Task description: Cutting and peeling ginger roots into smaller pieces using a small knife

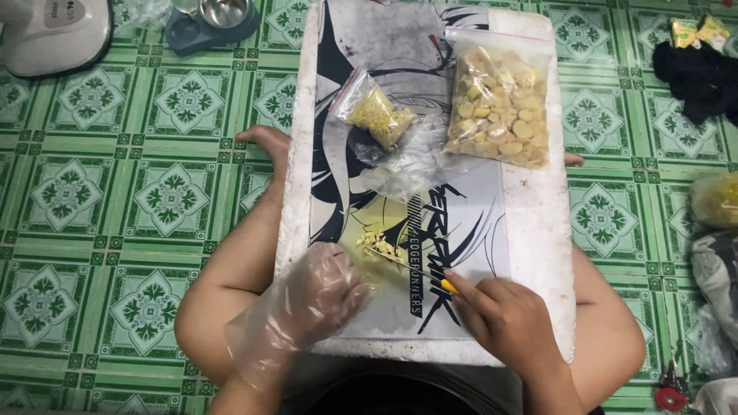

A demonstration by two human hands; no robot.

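The left hand (319,296) wears a loose, clear, crinkled plastic glove reaching past the wrist. The right hand (507,319) is bare. Both forearms and knees are uncovered.

small knife (407,269) with yellow handle lies slanted across pale chopped garlic (377,246).

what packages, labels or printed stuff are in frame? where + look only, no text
Large clear zip bag: top right of the board, rectangular, full of pale yellow peeled cloves.
Small clear bag: top centre of the board, crumpled, holds yellow chopped bits.
Printed mat: covers the white foam board, black-and-white cartoon artwork with lettering.
Yellow snack packets: top right corner, on the floor beside dark cloth.
No screens.
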